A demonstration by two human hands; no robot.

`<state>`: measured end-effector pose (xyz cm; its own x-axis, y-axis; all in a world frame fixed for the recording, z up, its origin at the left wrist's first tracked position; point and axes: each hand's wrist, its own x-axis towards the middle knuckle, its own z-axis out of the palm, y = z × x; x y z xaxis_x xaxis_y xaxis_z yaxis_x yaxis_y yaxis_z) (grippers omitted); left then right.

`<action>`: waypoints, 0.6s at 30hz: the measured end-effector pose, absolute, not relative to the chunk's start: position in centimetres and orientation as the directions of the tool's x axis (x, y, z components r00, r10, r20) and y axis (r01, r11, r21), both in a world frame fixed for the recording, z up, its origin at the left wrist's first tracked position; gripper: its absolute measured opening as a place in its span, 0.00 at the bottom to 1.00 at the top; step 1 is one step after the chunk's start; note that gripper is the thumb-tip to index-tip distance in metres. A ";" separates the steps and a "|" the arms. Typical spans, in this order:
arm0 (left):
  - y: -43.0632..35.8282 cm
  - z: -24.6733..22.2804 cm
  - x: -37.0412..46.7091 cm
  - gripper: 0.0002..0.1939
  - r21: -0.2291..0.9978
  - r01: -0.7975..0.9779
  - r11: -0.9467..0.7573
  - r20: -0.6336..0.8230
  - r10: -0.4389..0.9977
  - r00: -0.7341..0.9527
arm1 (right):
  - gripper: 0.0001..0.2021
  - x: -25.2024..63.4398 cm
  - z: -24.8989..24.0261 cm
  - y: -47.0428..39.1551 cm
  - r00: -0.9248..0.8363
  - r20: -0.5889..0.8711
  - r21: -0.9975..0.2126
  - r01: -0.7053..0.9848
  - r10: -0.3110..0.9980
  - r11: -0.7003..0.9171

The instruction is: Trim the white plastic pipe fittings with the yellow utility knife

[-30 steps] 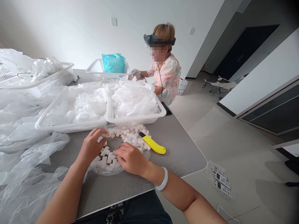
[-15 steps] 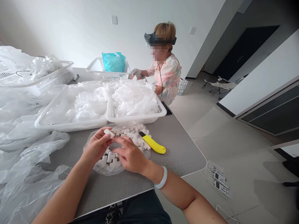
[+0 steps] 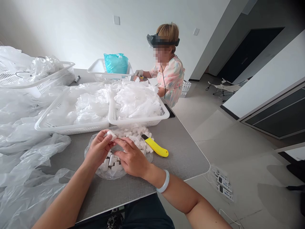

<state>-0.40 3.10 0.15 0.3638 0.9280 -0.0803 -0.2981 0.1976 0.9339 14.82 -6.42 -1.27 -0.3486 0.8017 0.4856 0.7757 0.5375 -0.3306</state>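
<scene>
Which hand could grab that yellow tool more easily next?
Probably the right hand: the yellow tool lies close by, just to its right. The left hand is farther away and is pinching a white piece.

- Fittings [image 3: 112,161]: near side of table [image 3: 183,156].
- Knife [image 3: 157,148]: right side of fittings.
- Left basket [image 3: 71,129], right basket [image 3: 139,121]: behind fittings, plastic bags [image 3: 137,99] in both.
- Far basket [image 3: 102,78]: sack [image 3: 116,64] inside, co-worker [image 3: 172,74] to the right.

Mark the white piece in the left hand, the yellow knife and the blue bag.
White piece [image 3: 111,135], head view: middle of its body.
Yellow knife [image 3: 156,147], head view: middle of the handle.
Blue bag [image 3: 116,64], head view: front side.
</scene>
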 end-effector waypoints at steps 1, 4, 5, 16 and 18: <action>3.1 0.2 -0.4 0.22 0.929 -0.303 0.214 -0.094 0.927 0.364 | 0.15 14.8 -1.3 -6.4 -0.348 0.490 -0.323 0.780 0.799 0.537; 3.0 0.6 -0.3 0.21 0.898 -0.330 0.289 -0.155 0.913 0.377 | 0.15 14.8 -1.3 -6.4 -0.334 0.523 -0.318 0.778 0.784 0.542; 3.0 0.7 -0.3 0.21 0.889 -0.332 0.316 -0.177 0.904 0.388 | 0.16 14.8 -1.4 -6.4 -0.320 0.532 -0.330 0.774 0.784 0.540; 1.6 1.0 0.3 0.21 0.942 -0.180 0.283 -0.149 0.835 0.530 | 0.20 15.1 -2.3 -5.8 -0.119 0.502 -0.372 0.864 0.857 0.338; 1.2 1.0 0.6 0.22 0.956 -0.203 0.212 -0.075 0.845 0.529 | 0.20 15.2 -2.5 -5.8 -0.096 0.500 -0.404 0.853 0.861 0.330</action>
